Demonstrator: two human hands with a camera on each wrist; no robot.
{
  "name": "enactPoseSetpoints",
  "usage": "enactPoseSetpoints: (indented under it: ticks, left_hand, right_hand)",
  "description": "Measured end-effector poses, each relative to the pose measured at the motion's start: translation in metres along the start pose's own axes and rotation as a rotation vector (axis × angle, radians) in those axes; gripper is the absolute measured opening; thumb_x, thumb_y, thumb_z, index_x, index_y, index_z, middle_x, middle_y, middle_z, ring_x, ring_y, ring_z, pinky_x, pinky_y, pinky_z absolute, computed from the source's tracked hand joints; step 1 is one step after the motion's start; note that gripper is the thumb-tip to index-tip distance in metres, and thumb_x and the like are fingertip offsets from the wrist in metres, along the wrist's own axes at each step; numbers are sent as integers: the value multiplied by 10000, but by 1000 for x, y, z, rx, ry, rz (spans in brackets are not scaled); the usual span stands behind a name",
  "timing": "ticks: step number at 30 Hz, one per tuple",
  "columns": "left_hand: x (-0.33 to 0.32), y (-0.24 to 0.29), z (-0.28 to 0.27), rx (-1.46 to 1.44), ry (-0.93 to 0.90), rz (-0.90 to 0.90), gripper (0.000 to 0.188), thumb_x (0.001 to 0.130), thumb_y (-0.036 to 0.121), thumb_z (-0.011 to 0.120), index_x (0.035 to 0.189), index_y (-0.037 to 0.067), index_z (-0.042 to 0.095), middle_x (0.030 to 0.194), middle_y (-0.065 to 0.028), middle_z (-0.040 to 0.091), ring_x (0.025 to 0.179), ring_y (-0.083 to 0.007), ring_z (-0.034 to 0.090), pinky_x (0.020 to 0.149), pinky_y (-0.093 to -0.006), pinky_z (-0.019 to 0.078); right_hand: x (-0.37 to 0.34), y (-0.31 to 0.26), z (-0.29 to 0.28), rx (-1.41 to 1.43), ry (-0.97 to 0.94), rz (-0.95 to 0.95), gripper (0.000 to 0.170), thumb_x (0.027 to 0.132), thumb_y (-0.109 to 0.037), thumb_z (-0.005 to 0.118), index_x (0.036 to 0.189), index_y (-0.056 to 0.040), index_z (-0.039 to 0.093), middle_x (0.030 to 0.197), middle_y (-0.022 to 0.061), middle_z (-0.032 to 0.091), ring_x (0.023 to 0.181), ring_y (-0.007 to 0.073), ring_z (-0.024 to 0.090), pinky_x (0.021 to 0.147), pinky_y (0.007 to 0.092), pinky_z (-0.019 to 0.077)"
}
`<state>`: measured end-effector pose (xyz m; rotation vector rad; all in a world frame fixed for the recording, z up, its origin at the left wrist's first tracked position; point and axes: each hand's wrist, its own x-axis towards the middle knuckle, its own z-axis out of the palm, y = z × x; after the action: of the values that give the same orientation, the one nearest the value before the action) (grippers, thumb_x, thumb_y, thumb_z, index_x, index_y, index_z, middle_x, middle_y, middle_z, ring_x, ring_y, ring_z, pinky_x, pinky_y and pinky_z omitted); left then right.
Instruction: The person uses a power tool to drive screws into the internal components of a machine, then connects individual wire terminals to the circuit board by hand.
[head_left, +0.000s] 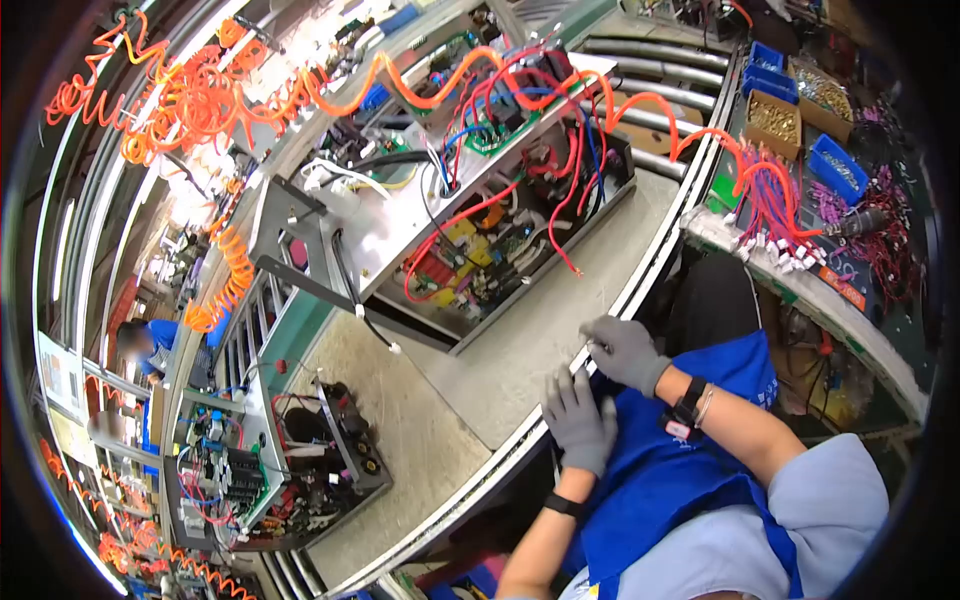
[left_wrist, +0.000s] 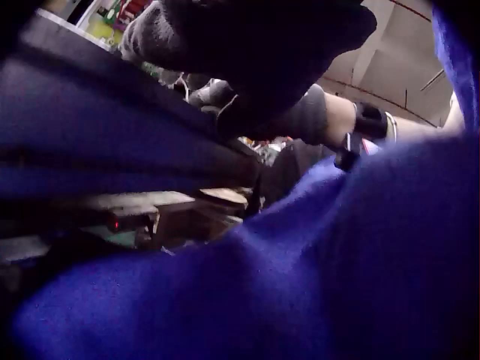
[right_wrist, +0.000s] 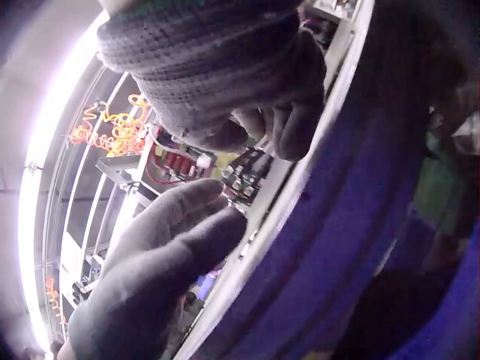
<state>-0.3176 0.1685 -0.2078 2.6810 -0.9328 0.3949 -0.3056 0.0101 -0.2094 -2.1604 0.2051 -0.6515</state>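
Observation:
My gloved left hand point(head_left: 580, 425) rests its fingers on the rail point(head_left: 520, 440) along the near edge of the work surface. In the right wrist view its fingers lie fairly straight and hold nothing visible. Just beyond it, my gloved right hand point(head_left: 625, 355) is at the same rail with its fingers curled in; I cannot tell whether something small is pinched between them. Ahead of both hands stands an open metal chassis point(head_left: 490, 250) with circuit boards, and a loose red wire point(head_left: 565, 235) hangs from it. Both hands are apart from this chassis.
A second open chassis point(head_left: 270, 470) stands at the left on the line. Orange coiled hoses point(head_left: 430, 95) hang across the top. At the right, a side bench holds blue bins point(head_left: 838, 168), a box of small brass-coloured parts point(head_left: 773, 120) and bundled wires point(head_left: 775, 200). Metal rollers point(head_left: 650, 70) lie behind.

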Motion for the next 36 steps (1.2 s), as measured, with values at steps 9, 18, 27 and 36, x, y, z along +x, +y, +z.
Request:
enactPoseSetpoints:
  ticks: [9, 18, 27, 36]
  left_hand:
    - [-29, 2, 21, 2, 32, 50, 701, 721, 339, 684, 1345, 90, 482, 1463, -162, 375, 1389, -341, 277, 1160, -524, 119]
    - [7, -8, -48, -1308, 472, -412, 570, 1007, 432, 340, 1095, -63, 608, 1005, -160, 637, 931, -257, 600, 892, -368, 467]
    - [5, -36, -48, -1472, 341, -776, 721, 981, 617, 328, 818, -14, 637, 701, -79, 571, 650, -177, 525, 647, -310, 445]
    - [10, -39, -76, -1255, 367, -592, 604, 1010, 520, 338, 865, 2, 612, 700, -90, 586, 605, -158, 533, 559, -283, 456]
  right_hand:
    - [-9, -7, 2, -72, 16, -37, 232, 842, -164, 571, 1051, -112, 657, 983, 125, 644, 876, 331, 646, 779, 405, 539]
    - [-42, -105, -5, 442, -420, 33, 561, 952, -441, 487, 1383, -85, 441, 1296, 186, 540, 1196, 332, 547, 987, 377, 455]
    - [-83, -127, 1, 281, -527, -64, 660, 910, -509, 503, 1400, -86, 375, 1334, 172, 486, 1137, 384, 555, 932, 451, 474]
    - [-32, -98, -101, 170, -158, -48, 516, 916, -404, 588, 1273, -34, 560, 1104, 184, 637, 973, 316, 657, 851, 388, 523]
